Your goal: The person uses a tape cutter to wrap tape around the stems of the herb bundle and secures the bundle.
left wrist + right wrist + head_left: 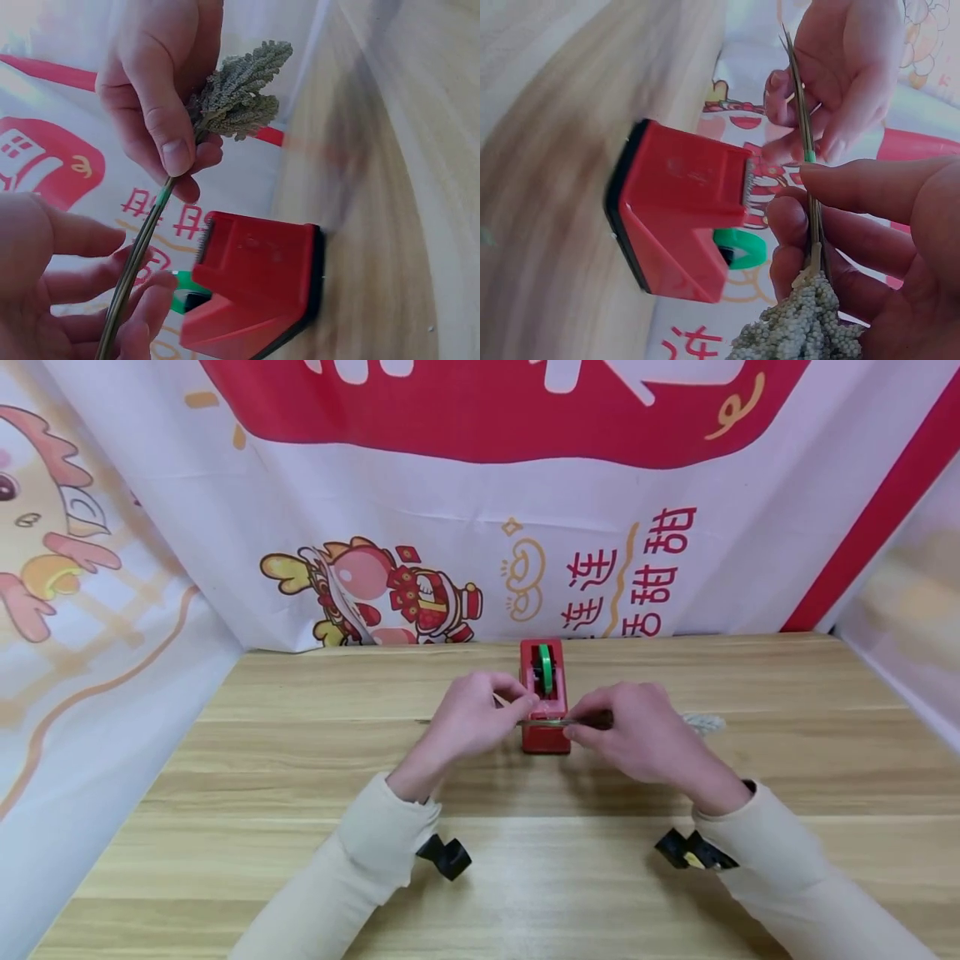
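My right hand (637, 731) pinches a thin bundle of dried flower stems (135, 266) just below the pale, grainy flower heads (799, 326). A short band of green tape (810, 156) wraps the stems beside the right fingertips. My left hand (476, 714) is at the stem side, its fingers loosely bent and spread around the stems without a visible grip; in the left wrist view the stems cross in front of its fingers. Below and behind the bundle stands a red tape dispenser (546, 742) with a green tape roll (546, 668) and a toothed cutting edge.
The dispenser rests on a wood-grain table (300, 860) near its back edge. A white cloth (465, 493) printed with red and cartoon figures hangs behind the table, with more cloth at both sides. Black straps with small devices (450, 858) sit at the wrists.
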A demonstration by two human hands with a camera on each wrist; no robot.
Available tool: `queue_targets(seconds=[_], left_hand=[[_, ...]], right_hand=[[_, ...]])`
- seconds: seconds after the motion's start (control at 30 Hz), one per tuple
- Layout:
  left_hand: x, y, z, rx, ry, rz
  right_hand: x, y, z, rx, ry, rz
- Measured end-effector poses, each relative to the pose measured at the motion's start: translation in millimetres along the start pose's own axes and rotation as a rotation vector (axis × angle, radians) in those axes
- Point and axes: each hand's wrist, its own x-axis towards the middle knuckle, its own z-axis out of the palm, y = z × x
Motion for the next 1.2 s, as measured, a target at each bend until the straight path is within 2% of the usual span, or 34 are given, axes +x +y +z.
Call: queue_targets(seconds=[0.27, 0.47, 0.7, 0.87, 1.03, 1.2], left_hand=[[-6.9, 3.8, -4.7, 0.020, -0.084, 0.115], [-11.3, 6.9, -5.8, 0.002, -0.089, 0.164], [-14.6, 10.9, -6.8, -0.007, -0.029, 0.168], [-16.4, 13.4, -6.1, -0.010, 0.009, 0.176], [-17.9, 15.6, -5.3, -0.005, 0.050, 0.183], [-18.8, 17.5, -4.3, 0.012, 0.078, 0.200]], right_hand=[[-3.6, -3, -7, -0.071, 0.151, -0.108], [-5.5, -6, -7, -0.095, 0.243, -0.158], [-7.4, -6, -7, -0.128, 0.342, -0.226], [-8.7, -4, -9, -0.162, 0.389, -0.320], [-9.7, -2, -11, -0.200, 0.405, -0.417], [-10.3, -3, -12, -0.229, 0.391, -0.420]])
